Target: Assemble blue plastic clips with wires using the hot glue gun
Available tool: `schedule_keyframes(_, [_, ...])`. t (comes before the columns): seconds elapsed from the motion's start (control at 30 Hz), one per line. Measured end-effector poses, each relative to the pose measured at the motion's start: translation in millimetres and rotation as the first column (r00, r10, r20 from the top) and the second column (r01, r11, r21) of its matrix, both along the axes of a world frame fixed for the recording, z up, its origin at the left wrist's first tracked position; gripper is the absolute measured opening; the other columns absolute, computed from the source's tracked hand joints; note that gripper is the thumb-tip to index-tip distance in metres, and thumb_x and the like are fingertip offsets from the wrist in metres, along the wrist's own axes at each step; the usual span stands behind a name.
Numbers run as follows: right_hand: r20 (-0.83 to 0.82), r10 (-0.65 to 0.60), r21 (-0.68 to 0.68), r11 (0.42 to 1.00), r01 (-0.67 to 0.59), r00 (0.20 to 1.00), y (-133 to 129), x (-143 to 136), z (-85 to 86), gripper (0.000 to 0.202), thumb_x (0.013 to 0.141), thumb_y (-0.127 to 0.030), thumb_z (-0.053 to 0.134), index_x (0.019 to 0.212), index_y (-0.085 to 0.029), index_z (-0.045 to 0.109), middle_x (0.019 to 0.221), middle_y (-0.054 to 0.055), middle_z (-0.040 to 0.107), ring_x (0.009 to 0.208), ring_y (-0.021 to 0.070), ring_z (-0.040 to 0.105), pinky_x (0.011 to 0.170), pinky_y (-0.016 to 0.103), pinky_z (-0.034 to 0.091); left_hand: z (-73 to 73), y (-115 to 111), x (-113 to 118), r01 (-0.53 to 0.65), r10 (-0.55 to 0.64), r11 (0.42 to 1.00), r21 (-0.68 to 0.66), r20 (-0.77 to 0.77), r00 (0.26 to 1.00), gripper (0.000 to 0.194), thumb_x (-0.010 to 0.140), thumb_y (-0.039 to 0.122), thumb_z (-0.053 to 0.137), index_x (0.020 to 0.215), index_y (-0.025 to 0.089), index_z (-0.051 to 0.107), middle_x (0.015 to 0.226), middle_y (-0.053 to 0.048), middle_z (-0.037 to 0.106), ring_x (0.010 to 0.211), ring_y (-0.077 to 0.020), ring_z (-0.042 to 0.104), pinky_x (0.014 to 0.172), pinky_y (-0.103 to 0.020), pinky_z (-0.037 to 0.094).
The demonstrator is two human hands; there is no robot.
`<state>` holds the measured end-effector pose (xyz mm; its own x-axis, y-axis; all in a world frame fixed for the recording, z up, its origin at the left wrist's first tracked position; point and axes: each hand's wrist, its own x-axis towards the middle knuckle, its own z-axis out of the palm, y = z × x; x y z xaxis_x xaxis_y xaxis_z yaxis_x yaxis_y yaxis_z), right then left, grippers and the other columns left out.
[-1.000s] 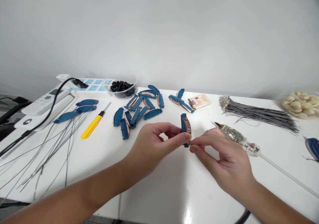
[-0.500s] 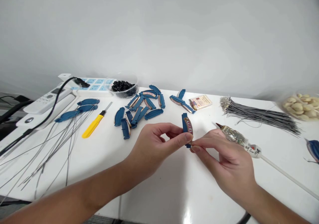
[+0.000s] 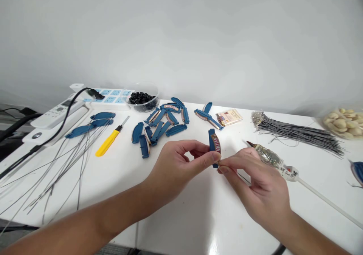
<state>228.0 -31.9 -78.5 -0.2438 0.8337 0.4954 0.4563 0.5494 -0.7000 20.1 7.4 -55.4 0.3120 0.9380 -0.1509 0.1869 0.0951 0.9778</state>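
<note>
My left hand (image 3: 181,164) pinches a small blue sign piece (image 3: 212,138) between thumb and fingers. The piece stands on end, and part of the lettering "THEATRE" shows on its curved face. Against its lower end, the fingertips of my right hand (image 3: 252,175) are closed on a thin dark wire (image 3: 244,178), a short stretch of which shows below the forefinger. Whatever sits at the wire's tip is hidden by my fingers. Behind my hands lies a pile of similar blue sign pieces (image 3: 160,128), with a few more (image 3: 208,117) to its right.
A hot glue gun (image 3: 269,156) lies just behind my right hand. Farther right are a bundle of thin wires (image 3: 300,134) and a bag of pale oval pieces (image 3: 342,124). On the left are a yellow screwdriver (image 3: 107,143), wired blue pieces (image 3: 79,131), a power strip (image 3: 109,105) and a tub of black bits (image 3: 143,105).
Both hands keep nearly the same hold and place. A stretch of wire now shows under my right forefinger. The whole view has shifted slightly.
</note>
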Motion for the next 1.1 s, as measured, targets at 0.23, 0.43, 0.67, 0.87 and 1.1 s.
schedule_keyframes(0.23, [0.054, -0.018, 0.041, 0.999, 0.016, 0.998, -1.0, 0.9, -0.2, 0.016, 0.099, -0.008, 0.065, 0.101, -0.024, 0.07, 0.077, -0.003, 0.071, 0.066, 0.0144, 0.06, 0.076, 0.039, 0.041, 0.3, 0.4, -0.7, -0.01, 0.01, 1.0, 0.011, -0.018, 1.0, 0.027, 0.088, 0.05, 0.081, 0.092, 0.024, 0.085, 0.08, -0.001, 0.077, 0.053, -0.0077, 0.046, 0.046, -0.021, 0.031])
schedule_keyframes(0.43, [0.138, -0.038, 0.117, 0.993, 0.021, 0.99, -0.1, 5.7, 2.1, 0.02, 0.099, -0.006, 0.067, 0.108, -0.024, 0.07, 0.074, -0.004, 0.07, 0.058, 0.0118, 0.055, 0.075, 0.04, 0.039, 0.0, 3.2, -0.9, -0.002, 0.002, 1.0, -0.031, -0.011, 1.0, 0.027, 0.087, 0.051, 0.082, 0.092, 0.025, 0.085, 0.081, 0.001, 0.075, 0.051, -0.0055, 0.043, 0.045, -0.019, 0.033])
schedule_keyframes(0.67, [0.083, -0.043, -0.246, 0.967, 0.062, 0.996, 6.2, 14.1, 5.9, 0.013, 0.108, -0.031, 0.057, 0.109, -0.027, 0.07, 0.101, 0.002, 0.072, 0.095, 0.0202, 0.063, 0.083, 0.039, 0.046, 1.4, 8.1, -2.9, 0.053, -0.052, 0.993, -0.102, 0.009, 0.999, 0.031, 0.087, 0.052, 0.081, 0.09, 0.021, 0.082, 0.074, 0.002, 0.067, 0.05, -0.0047, 0.043, 0.046, -0.019, 0.034])
schedule_keyframes(0.87, [0.048, 0.051, -0.45, 0.893, -0.024, 0.998, 7.7, 13.0, 7.5, 0.02, 0.106, -0.035, 0.056, 0.092, -0.027, 0.068, 0.083, -0.002, 0.064, 0.081, 0.0184, 0.06, 0.072, 0.034, 0.045, -4.4, 9.5, -4.0, 0.122, -0.114, 0.985, -0.12, 0.07, 0.991, 0.027, 0.093, 0.044, 0.075, 0.098, 0.019, 0.081, 0.083, -0.001, 0.072, 0.051, -0.0046, 0.043, 0.045, -0.018, 0.033])
schedule_keyframes(1.1, [0.094, 0.065, -0.39, 0.921, -0.023, 0.993, 4.2, 8.7, 9.6, 0.021, 0.101, -0.022, 0.055, 0.08, -0.023, 0.06, 0.071, -0.003, 0.052, 0.068, 0.0165, 0.053, 0.065, 0.031, 0.043, -10.0, 9.6, -1.4, 0.206, -0.202, 0.976, -0.073, 0.057, 0.978, 0.024, 0.096, 0.038, 0.07, 0.104, 0.019, 0.082, 0.078, -0.001, 0.071, 0.051, -0.0054, 0.045, 0.043, -0.015, 0.04])
